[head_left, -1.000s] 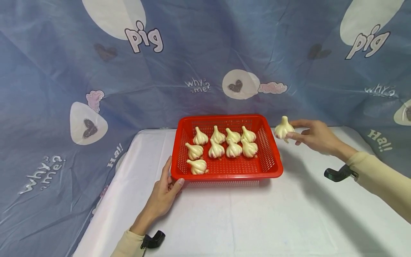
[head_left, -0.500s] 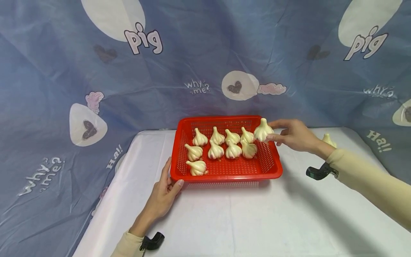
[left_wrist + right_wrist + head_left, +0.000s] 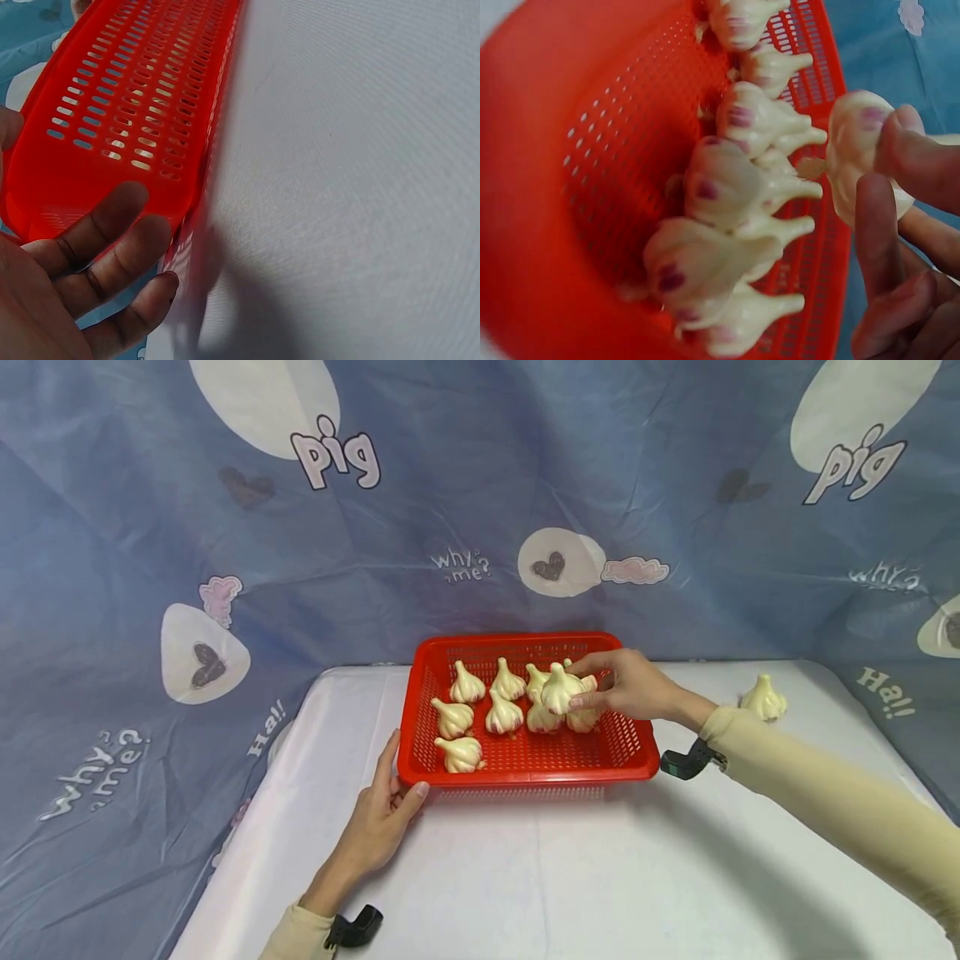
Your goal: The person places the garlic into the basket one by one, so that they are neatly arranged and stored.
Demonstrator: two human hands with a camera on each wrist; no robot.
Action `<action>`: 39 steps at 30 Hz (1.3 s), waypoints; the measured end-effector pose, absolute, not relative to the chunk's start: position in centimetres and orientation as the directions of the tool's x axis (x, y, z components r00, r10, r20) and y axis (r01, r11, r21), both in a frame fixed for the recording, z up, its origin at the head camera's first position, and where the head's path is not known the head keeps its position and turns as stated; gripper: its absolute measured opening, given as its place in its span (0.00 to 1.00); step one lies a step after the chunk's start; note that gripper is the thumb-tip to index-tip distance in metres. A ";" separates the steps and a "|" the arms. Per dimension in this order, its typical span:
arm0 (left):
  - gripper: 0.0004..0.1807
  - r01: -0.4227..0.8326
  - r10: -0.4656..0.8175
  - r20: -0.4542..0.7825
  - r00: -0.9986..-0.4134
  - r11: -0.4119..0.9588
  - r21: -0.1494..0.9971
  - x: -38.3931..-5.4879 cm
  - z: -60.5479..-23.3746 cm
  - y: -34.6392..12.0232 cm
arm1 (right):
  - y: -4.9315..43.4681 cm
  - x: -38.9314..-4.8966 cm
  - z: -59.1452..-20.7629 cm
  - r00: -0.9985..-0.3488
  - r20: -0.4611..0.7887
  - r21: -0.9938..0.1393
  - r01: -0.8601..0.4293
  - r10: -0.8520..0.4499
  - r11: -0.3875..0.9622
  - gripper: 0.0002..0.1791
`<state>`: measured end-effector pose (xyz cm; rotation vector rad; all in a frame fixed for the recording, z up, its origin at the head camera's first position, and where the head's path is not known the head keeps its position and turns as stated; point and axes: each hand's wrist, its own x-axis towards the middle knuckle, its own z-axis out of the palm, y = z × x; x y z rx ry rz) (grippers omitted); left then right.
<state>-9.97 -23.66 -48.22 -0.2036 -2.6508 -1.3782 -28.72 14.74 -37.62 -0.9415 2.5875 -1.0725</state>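
A red plastic basket [image 3: 517,774] with perforated walls stands on the table and holds several garlic bulbs [image 3: 504,713], pale with purple-tinged bases. Its front left corner is gripped by my left hand [image 3: 380,817], the thumb at the rim. In the left wrist view, the other fingers [image 3: 124,262] curve along the outside wall [image 3: 112,142]. My right hand [image 3: 633,683] pinches one garlic bulb [image 3: 561,690] between thumb and fingers, above the bulbs on the basket's right side. That held garlic bulb [image 3: 849,161] also shows in the right wrist view, apart from those below it.
Another garlic bulb [image 3: 763,699] lies on the white-covered table [image 3: 600,877] to the right of the basket. A blue printed cloth [image 3: 465,485] hangs right behind the table's back edge.
My right hand has carried the garlic bulb leftward, from beside the basket to over its contents. The loose bulb on the right has come into sight. My left hand stays at the corner.
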 end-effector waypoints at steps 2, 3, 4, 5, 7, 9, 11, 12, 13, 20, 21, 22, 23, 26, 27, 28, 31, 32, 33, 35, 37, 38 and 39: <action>0.49 0.187 0.053 0.191 -0.980 0.568 0.801 -10.0 -48.2 -23.7 | 13.9 -28.8 -37.8 -0.761 0.053 -0.706 -0.486 -0.646 0.515 0.26; 0.49 0.186 0.052 0.191 -0.980 0.568 0.801 -10.0 -48.2 -23.7 | 13.5 -28.9 -37.8 -0.750 0.044 -0.710 -0.489 -0.660 0.507 0.26; 0.49 0.187 0.053 0.191 -0.980 0.568 0.801 -10.0 -48.2 -23.7 | 13.1 -28.9 -37.9 -0.739 0.032 -0.719 -0.485 -0.672 0.498 0.26; 0.49 0.187 0.055 0.190 -0.980 0.568 0.801 -10.0 -48.2 -23.7 | 12.8 -28.9 -38.0 -0.729 0.017 -0.732 -0.475 -0.684 0.489 0.25; 0.49 0.190 0.057 0.193 -0.980 0.569 0.800 -10.0 -48.2 -23.7 | 12.1 -29.0 -38.1 -0.711 -0.022 -0.755 -0.449 -0.703 0.477 0.25; 0.49 0.193 0.057 0.196 -0.979 0.570 0.799 -10.0 -48.2 -23.7 | 11.4 -29.1 -38.2 -0.688 -0.060 -0.770 -0.429 -0.723 0.472 0.25; 0.49 0.194 0.057 0.197 -0.979 0.570 0.799 -10.0 -48.2 -23.7 | 10.6 -29.2 -38.3 -0.673 -0.068 -0.749 -0.453 -0.736 0.483 0.25; 0.49 0.194 0.057 0.197 -0.979 0.569 0.799 -10.0 -48.2 -23.7 | 10.3 -29.2 -38.3 -0.661 -0.070 -0.737 -0.471 -0.747 0.485 0.25; 0.49 0.193 0.057 0.196 -0.979 0.569 0.799 -10.0 -48.2 -23.7 | 9.9 -29.2 -38.4 -0.650 -0.068 -0.721 -0.492 -0.757 0.488 0.26; 0.49 0.195 0.058 0.196 -0.979 0.562 0.804 -10.0 -48.2 -23.7 | 7.8 -29.1 -38.8 -0.586 -0.081 -0.645 -0.586 -0.806 0.491 0.26; 0.48 0.194 0.057 0.196 -0.979 0.561 0.805 -10.0 -48.2 -23.7 | 7.6 -29.2 -38.9 -0.579 -0.078 -0.626 -0.605 -0.812 0.492 0.26; 0.48 0.194 0.056 0.196 -0.979 0.561 0.805 -10.0 -48.2 -23.7 | 7.5 -29.2 -38.9 -0.573 -0.078 -0.611 -0.620 -0.816 0.493 0.26; 0.48 0.194 0.056 0.196 -0.979 0.560 0.805 -10.0 -48.2 -23.7 | 7.3 -29.2 -39.0 -0.567 -0.083 -0.604 -0.625 -0.819 0.494 0.26; 0.48 0.194 0.056 0.197 -0.979 0.557 0.808 -10.0 -48.2 -23.7 | 7.0 -29.4 -39.3 -0.557 -0.103 -0.605 -0.623 -0.824 0.496 0.25; 0.48 0.195 0.056 0.197 -0.979 0.555 0.809 -10.0 -48.2 -23.7 | 6.9 -29.4 -39.4 -0.551 -0.107 -0.607 -0.623 -0.827 0.494 0.25; 0.48 0.196 0.057 0.198 -0.979 0.554 0.809 -10.0 -48.2 -23.8 | 6.9 -29.5 -39.5 -0.544 -0.115 -0.611 -0.621 -0.831 0.491 0.25; 0.48 0.199 0.060 0.199 -0.978 0.551 0.810 -10.1 -48.2 -23.8 | 6.6 -29.6 -39.7 -0.523 -0.123 -0.609 -0.631 -0.843 0.480 0.24; 0.48 0.198 0.060 0.199 -0.978 0.551 0.810 -10.1 -48.2 -23.8 | 6.6 -29.6 -39.8 -0.517 -0.126 -0.609 -0.633 -0.847 0.477 0.23; 0.48 0.198 0.060 0.198 -0.978 0.551 0.811 -10.1 -48.3 -23.8 | 6.5 -29.6 -39.9 -0.513 -0.130 -0.606 -0.636 -0.848 0.477 0.23; 0.48 0.198 0.060 0.198 -0.978 0.549 0.812 -10.1 -48.3 -23.8 | 6.5 -29.5 -39.9 -0.510 -0.137 -0.602 -0.638 -0.849 0.480 0.23; 0.48 0.197 0.058 0.198 -0.978 0.549 0.813 -10.1 -48.3 -23.8 | 6.4 -29.6 -40.0 -0.508 -0.153 -0.603 -0.632 -0.848 0.488 0.22; 0.48 0.198 0.058 0.198 -0.978 0.548 0.813 -10.0 -48.3 -23.8 | 6.4 -29.6 -40.1 -0.507 -0.165 -0.606 -0.625 -0.846 0.493 0.22; 0.48 0.199 0.059 0.199 -0.978 0.546 0.814 -10.0 -48.3 -23.8 | 6.4 -29.6 -40.2 -0.507 -0.174 -0.606 -0.621 -0.844 0.497 0.22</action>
